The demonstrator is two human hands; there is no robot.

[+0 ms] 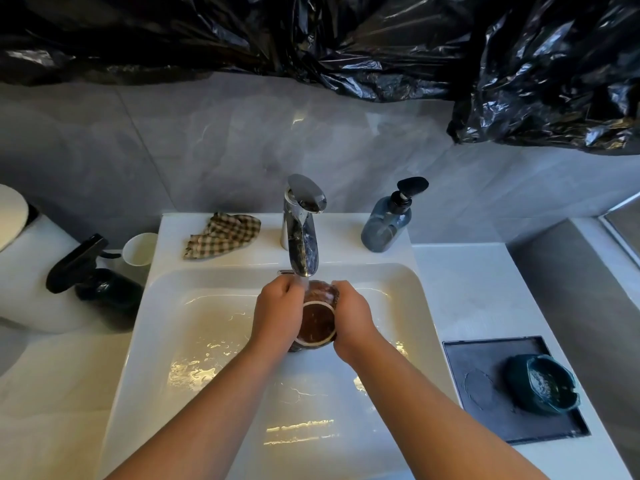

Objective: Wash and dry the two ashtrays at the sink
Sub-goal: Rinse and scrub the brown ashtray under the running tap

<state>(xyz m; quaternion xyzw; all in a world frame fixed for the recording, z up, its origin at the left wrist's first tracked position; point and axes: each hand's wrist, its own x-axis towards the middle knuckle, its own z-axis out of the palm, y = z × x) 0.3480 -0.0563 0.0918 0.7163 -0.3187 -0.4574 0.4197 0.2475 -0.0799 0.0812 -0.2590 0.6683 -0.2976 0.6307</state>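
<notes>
A brown ashtray point(318, 322) is held tilted over the white sink point(214, 341), its underside facing me, right under the chrome faucet point(302, 237), from which water runs onto it. My left hand point(277, 311) grips its left side and my right hand point(353, 320) grips its right side. A dark teal ashtray point(543, 384) sits on a black mat point(485, 410) on the counter at the right. A checked cloth point(221, 235) lies on the sink's back ledge, left of the faucet.
A blue soap pump bottle point(388, 221) stands right of the faucet. A black spray bottle point(90, 275) and a white cup point(138, 249) sit left of the sink. Black plastic sheeting point(381, 39) hangs above on the grey tiled wall.
</notes>
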